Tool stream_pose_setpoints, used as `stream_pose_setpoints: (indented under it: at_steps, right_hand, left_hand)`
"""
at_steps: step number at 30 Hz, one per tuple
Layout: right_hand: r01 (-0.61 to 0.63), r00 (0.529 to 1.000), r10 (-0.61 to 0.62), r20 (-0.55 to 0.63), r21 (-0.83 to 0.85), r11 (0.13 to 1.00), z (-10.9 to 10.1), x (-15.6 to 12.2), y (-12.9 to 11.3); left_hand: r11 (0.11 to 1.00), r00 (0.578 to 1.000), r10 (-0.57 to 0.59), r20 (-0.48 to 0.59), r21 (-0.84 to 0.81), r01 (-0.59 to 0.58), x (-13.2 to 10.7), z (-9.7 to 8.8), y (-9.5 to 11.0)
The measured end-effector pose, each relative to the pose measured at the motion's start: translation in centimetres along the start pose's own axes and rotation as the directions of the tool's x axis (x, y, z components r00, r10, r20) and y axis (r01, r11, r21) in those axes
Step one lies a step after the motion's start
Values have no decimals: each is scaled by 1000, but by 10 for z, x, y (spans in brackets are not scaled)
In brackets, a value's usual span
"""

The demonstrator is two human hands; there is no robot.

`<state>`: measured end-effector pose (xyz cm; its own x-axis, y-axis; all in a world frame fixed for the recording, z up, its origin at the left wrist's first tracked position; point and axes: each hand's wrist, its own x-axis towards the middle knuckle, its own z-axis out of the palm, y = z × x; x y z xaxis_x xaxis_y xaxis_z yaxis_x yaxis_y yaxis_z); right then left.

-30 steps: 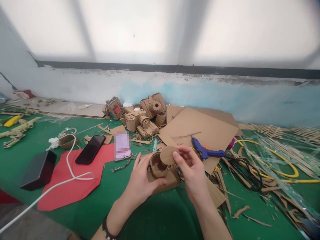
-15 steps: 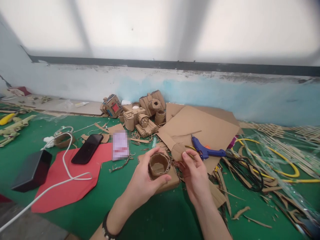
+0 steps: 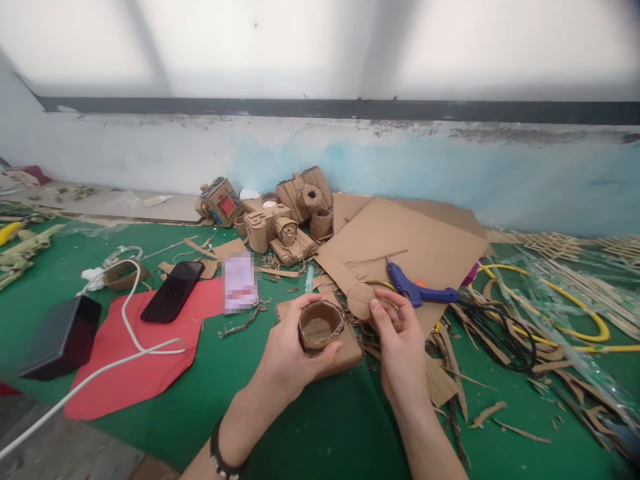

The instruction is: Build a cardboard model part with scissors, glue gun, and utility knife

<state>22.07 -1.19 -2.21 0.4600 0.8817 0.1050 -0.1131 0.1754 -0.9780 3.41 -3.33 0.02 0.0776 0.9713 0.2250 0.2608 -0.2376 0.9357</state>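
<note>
My left hand [image 3: 287, 353] is wrapped round a short cardboard ring [image 3: 320, 325] that stands on a flat cardboard block [image 3: 345, 353]. The ring's open end faces up. My right hand [image 3: 400, 340] pinches a round cardboard disc [image 3: 361, 300] just to the right of the ring, clear of its rim. A blue glue gun [image 3: 417, 291] lies on a big cardboard sheet [image 3: 400, 247] a little beyond my right hand.
Finished cardboard cameras [image 3: 280, 223] sit by the wall. A black phone [image 3: 173, 300] and a white cable [image 3: 130, 327] lie on red paper [image 3: 135, 360]; a dark box [image 3: 63, 337] sits left. Cardboard scraps, black and yellow cords [image 3: 550, 320] crowd the green table [image 3: 320, 427] at right.
My right hand has drawn the disc off the ring's mouth and moved it to the right and down. The ring now shows its open top. The view has tilted slightly down.
</note>
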Motion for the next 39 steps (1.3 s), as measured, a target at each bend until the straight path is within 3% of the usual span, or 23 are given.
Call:
stream_pose_setpoints:
  at_steps: [4, 7, 10, 12, 14, 16, 18, 24, 32, 39]
  right_hand:
    - [54, 997, -57, -60, -48, 997, -5, 6, 4]
    - [145, 981, -168, -93, -213, 966, -8, 7, 1]
    - [326, 927, -375, -19, -456, 828, -7, 1, -7]
    - [474, 867, -488, 102, -473, 743, -2, -8, -12]
    - [513, 858, -458, 231, -352, 783, 6, -17, -13]
    - [411, 890, -329, 317, -242, 879, 13, -26, -9]
    - [337, 907, -249, 339, -230, 913, 19, -30, -2]
    - [559, 808, -432, 401, -290, 777, 20, -31, 12]
    - [588, 789, -439, 430, -318, 744, 19, -31, 11]
    - [572, 802, -429, 416, -326, 753, 23, -32, 9]
  left_hand:
    - [998, 998, -64, 6, 17, 64, 1, -2, 2]
    - [995, 994, -97, 40, 20, 96, 2, -3, 3]
    - [996, 996, -87, 33, 24, 86, 2, -2, 3]
    - [997, 997, -69, 33, 22, 68, 1, -2, 4]
    - [999, 998, -52, 39, 13, 52, 1, -1, 5]
    - [999, 998, -48, 40, -5, 48, 1, -1, 6]
    - [998, 998, -52, 38, -29, 53, 1, -1, 5]
    - [996, 999, -31, 29, -80, 33, 0, 1, 1]
    - [993, 997, 34, 65, -115, -27, 1, -2, 1]
    - [989, 999, 38, 25, -147, -34, 2, -3, 0]
